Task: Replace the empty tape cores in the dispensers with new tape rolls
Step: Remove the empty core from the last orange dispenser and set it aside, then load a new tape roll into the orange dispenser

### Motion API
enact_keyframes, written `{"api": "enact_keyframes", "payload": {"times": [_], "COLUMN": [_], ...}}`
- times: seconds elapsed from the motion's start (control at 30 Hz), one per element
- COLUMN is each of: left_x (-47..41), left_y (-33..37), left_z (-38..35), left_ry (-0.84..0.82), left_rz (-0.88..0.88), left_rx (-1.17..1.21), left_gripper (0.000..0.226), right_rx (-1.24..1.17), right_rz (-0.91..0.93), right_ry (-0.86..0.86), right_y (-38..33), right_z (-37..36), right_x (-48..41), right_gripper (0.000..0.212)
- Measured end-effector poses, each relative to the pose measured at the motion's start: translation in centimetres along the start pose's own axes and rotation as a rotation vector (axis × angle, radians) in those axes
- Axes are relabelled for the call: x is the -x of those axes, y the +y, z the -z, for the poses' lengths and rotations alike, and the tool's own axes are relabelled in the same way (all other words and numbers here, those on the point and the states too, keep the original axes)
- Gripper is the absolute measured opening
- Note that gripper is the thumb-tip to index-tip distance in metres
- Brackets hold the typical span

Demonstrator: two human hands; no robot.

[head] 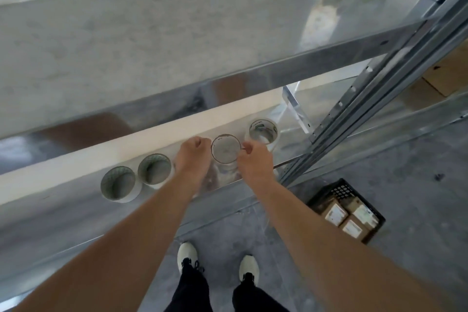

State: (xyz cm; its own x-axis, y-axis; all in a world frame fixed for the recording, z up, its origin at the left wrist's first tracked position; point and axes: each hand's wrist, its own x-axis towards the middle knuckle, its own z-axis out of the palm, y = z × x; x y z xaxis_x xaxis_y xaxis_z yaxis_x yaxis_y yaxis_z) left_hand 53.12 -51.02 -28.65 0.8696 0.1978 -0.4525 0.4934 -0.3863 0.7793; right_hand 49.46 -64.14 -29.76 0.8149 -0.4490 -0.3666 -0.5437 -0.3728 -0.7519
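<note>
Tape roll between left hand, right hand; grip apparently pinched.

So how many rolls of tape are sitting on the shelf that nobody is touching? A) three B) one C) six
A: two rolls stand left of the left hand, and one roll stands beyond the right hand; both hands grip a fourth, clear roll between them.
</note>
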Motion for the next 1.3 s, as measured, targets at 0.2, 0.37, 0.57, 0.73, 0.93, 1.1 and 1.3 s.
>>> {"api": "enact_keyframes", "payload": {"times": [0.2,0.37,0.57,0.73,0.93,1.1,1.3], "left_x": [0.0,-0.4,-0.7,-0.7,-0.9,0.2,0.1], "left_y": [-0.5,-0.8,-0.9,-0.6,0.4,3.3,5.9], "left_z": [-1.0,-1.4,-1.7,-1.5,-1.3,-2.3,-3.9], "left_ry": [-0.018,-0.023,-0.038,-0.045,-0.065,-0.118,-0.176], "left_rz": [-0.087,-0.101,-0.107,-0.09,-0.114,-0.145,-0.154], "left_rx": [-0.216,-0.264,-0.278,-0.252,-0.25,-0.177,-0.104], "left_gripper": [0.034,0.034,0.034,0.032,0.036,0.035,0.022], "right_rx": [-0.04,-0.082,-0.078,-0.063,-0.037,-0.089,-0.148], "right_rz": [-0.048,-0.059,-0.046,-0.053,-0.083,-0.053,0.025], "right_ry": [-0.024,-0.057,-0.063,-0.087,-0.105,-0.03,0.041], "right_y": [1.1,1.6,2.0,1.8,1.4,0.6,-0.6], "right_z": [-0.6,-1.3,-1.7,-1.8,-0.3,1.8,5.0], "right_x": [-0.1,-0.6,-0.4,-0.5,-1.0,-1.4,-2.6], "right_gripper": [0.032,0.036,0.029,0.033,0.033,0.028,0.021]}}
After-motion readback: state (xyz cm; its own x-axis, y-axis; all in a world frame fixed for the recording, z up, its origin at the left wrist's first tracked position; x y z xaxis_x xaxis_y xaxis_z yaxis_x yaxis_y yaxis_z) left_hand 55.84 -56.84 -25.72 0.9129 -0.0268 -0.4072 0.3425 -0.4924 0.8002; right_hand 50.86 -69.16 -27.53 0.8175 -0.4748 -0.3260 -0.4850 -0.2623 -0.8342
